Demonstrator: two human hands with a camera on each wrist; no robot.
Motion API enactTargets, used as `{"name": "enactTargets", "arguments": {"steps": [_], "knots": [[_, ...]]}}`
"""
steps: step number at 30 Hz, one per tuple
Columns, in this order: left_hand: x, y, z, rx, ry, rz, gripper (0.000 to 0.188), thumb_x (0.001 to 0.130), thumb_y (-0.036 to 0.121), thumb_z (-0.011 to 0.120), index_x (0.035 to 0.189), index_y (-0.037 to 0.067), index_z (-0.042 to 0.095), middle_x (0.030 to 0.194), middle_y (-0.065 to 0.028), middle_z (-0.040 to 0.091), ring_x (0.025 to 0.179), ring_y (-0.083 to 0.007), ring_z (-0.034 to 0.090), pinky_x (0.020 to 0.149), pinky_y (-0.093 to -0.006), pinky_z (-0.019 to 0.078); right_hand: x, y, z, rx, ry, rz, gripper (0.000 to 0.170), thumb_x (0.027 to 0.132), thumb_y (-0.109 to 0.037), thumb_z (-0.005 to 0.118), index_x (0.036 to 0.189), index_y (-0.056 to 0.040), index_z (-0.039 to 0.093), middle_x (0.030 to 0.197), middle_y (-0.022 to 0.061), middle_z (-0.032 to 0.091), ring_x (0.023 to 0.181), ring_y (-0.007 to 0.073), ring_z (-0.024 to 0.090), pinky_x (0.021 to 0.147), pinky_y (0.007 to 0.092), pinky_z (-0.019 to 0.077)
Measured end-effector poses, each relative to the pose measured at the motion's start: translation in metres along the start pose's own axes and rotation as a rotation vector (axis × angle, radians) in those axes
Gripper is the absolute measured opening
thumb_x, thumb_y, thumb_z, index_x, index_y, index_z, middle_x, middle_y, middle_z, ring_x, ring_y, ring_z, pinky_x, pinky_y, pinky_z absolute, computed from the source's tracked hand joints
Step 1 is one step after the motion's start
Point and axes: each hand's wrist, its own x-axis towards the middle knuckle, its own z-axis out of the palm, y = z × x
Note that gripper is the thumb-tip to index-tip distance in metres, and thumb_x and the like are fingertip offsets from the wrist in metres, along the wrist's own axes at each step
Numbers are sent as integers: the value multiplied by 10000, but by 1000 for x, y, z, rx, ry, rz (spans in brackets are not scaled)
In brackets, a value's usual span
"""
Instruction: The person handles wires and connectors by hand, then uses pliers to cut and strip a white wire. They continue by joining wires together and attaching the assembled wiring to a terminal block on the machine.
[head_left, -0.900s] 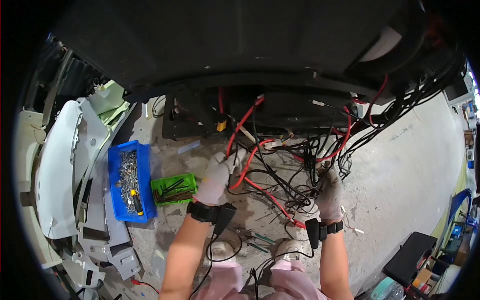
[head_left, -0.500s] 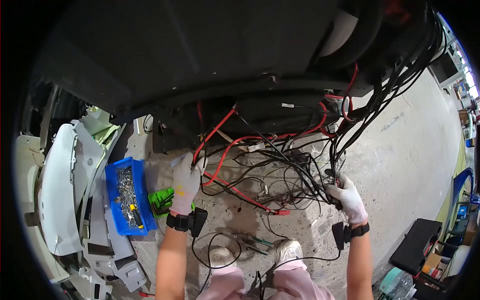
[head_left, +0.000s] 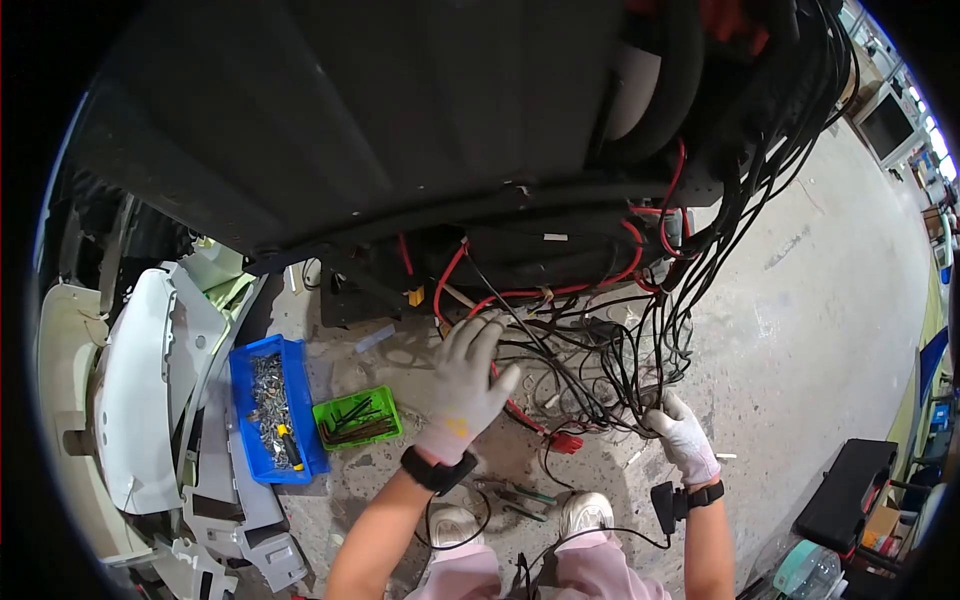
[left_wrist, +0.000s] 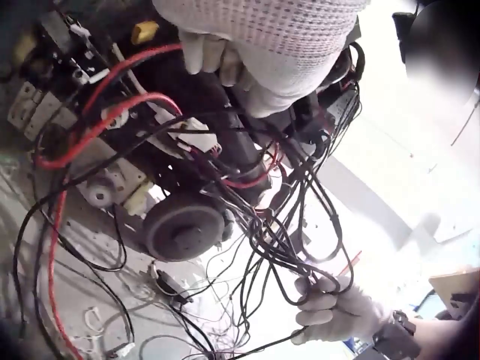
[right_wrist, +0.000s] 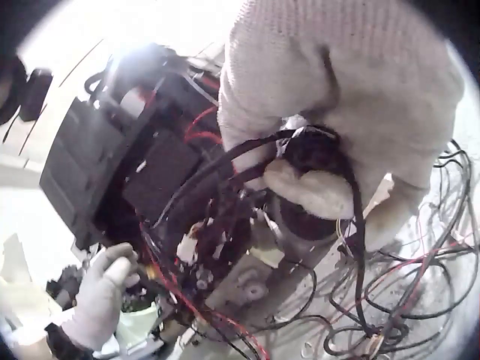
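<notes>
My gloved right hand (head_left: pixel 683 437) grips a bundle of black cables (head_left: pixel 625 395) at its lower right end; in the right wrist view the fingers (right_wrist: pixel 307 191) curl round a thick black cable (right_wrist: pixel 225 161). My gloved left hand (head_left: pixel 468 385) is spread over the left part of the wiring, beside a red cable (head_left: pixel 452 275); whether it touches a cable I cannot tell. A red connector (head_left: pixel 566 443) lies on the floor between the hands. Above the cables stands the large black housing (head_left: pixel 450 110).
A blue bin of metal fasteners (head_left: pixel 238 400) with a yellow-handled tool and a green tray (head_left: pixel 395 400) stand at the left, beside pale panels (head_left: pixel 140 390). Green-handled pliers (head_left: pixel 525 495) lie near the shoes. A black case (head_left: pixel 848 495) is at the lower right.
My left hand has let go of the red cable and moved right, its fingers now spread. My right hand still grips the black cables, a little lower and further left than half a second ago.
</notes>
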Motion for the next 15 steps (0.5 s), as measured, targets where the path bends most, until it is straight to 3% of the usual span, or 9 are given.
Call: {"name": "enactTargets", "arguments": {"steps": [3,6,8,10,12,13,14,15], "knots": [[14,-1,25,155,-65,0,351,722,267,613,1005,63,573,1198,-71,484,1124,-266,401,930,-406,317,1,1,-4,-265,59,-13,248,782,-64,514,1019,11,522,858,21,544,762,85,505,692,227,426],[16,-6,31,343,-231,97,308,724,294,599,915,53,620,1238,-22,466,1167,-233,368,943,-405,297,7,1,-9,-94,169,-32,263,770,-29,505,1027,23,510,893,39,554,798,99,530,724,231,440],[9,-14,29,302,-317,181,280,720,307,586,845,63,642,1241,7,464,1155,-216,385,953,-409,281,28,36,-23,-140,238,-236,300,761,3,499,1059,28,485,931,60,558,820,118,539,746,236,442],[5,-18,21,262,-349,183,261,720,277,574,883,82,636,1221,-6,478,1127,-209,407,957,-403,278,36,49,-13,-361,320,-360,309,772,-2,492,1079,31,475,949,64,554,853,119,527,760,245,436],[1,-17,15,7,-315,155,316,753,290,533,931,40,608,1155,-44,507,1140,-209,390,959,-406,280,29,56,-4,-177,286,-215,313,797,-27,490,1106,25,472,977,73,555,875,132,521,771,256,430],[-6,-14,12,17,-293,177,322,772,285,521,983,50,588,1027,-42,564,1076,-200,444,952,-358,289,22,49,0,-148,266,-180,312,808,-43,485,1113,23,477,967,73,560,867,131,525,768,253,430],[-19,-14,14,18,-298,180,322,772,285,521,983,50,588,1027,-42,564,1076,-200,444,952,-358,289,13,40,4,-114,244,-145,313,818,-59,481,1120,20,483,957,74,564,859,130,529,765,251,431],[-35,-17,19,-102,-430,120,310,794,290,508,963,44,593,945,-60,586,996,-211,490,912,-362,325,9,37,3,-110,247,-144,313,818,-59,481,1120,20,483,957,74,564,859,130,529,765,251,431]]}}
